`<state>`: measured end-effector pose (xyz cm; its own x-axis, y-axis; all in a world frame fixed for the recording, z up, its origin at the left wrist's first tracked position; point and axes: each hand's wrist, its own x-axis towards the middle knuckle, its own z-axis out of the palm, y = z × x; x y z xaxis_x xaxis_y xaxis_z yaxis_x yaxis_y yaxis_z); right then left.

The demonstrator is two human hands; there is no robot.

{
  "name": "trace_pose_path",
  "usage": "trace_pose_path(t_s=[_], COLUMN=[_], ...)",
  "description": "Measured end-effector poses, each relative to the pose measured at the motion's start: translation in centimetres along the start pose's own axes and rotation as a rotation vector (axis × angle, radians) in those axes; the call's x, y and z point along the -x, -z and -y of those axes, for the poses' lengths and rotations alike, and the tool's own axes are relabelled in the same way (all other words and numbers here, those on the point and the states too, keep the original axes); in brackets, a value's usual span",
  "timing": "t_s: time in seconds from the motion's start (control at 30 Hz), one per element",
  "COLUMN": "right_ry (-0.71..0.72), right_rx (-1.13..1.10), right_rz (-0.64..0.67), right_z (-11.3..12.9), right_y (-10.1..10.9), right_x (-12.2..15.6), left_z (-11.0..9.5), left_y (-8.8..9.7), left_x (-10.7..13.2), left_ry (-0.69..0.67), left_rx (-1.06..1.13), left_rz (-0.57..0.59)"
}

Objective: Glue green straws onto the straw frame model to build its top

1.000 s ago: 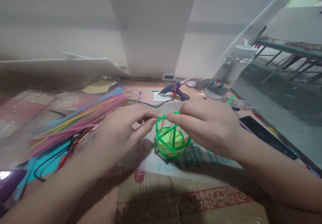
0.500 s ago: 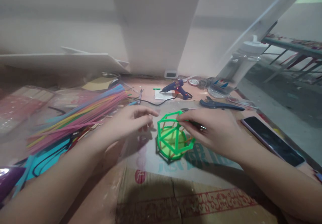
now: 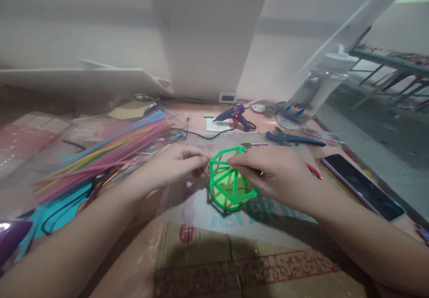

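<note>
A small green straw basket (image 3: 229,186) with thin wooden sticks inside stands on flattened cardboard (image 3: 241,253). My left hand (image 3: 174,164) is closed in a pinch, its fingertips touching the basket's upper left rim. My right hand (image 3: 273,170) is closed too, pinching the upper right rim from above. Both forearms reach in from the bottom corners.
A bundle of coloured straws (image 3: 110,148) lies at left. A blue glue gun (image 3: 234,115) with a black cord sits behind, near blue pliers (image 3: 291,138), a clear bottle (image 3: 313,94) and a phone (image 3: 362,186) at right. White boards lean at the back.
My left hand has come back to the basket's left rim after drawing away half a second ago. My right hand shifted slightly left on the top rim.
</note>
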<state>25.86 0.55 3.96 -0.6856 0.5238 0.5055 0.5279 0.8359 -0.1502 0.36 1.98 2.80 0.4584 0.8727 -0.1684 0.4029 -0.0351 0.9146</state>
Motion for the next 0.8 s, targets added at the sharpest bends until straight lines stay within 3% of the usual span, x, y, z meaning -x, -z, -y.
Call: trace_pose_path(t_s=[0.27,0.53,0.8], right_ry=[-0.009,0.007,-0.037], right_rx=[0.082,0.090,0.023], right_rz=[-0.007,-0.005,0.077], right_z=[0.0,0.2,0.5], right_y=[-0.2,-0.2,0.8], right_x=[0.2,0.3,0.4], left_z=[-0.9,-0.1,-0.3], left_y=[-0.2,-0.2,-0.3], left_x=[0.2,0.3,0.3], left_ry=[-0.017,-0.012,-0.053], left_rx=[-0.017,-0.121,-0.154], left_rz=[-0.015,0.012,-0.006])
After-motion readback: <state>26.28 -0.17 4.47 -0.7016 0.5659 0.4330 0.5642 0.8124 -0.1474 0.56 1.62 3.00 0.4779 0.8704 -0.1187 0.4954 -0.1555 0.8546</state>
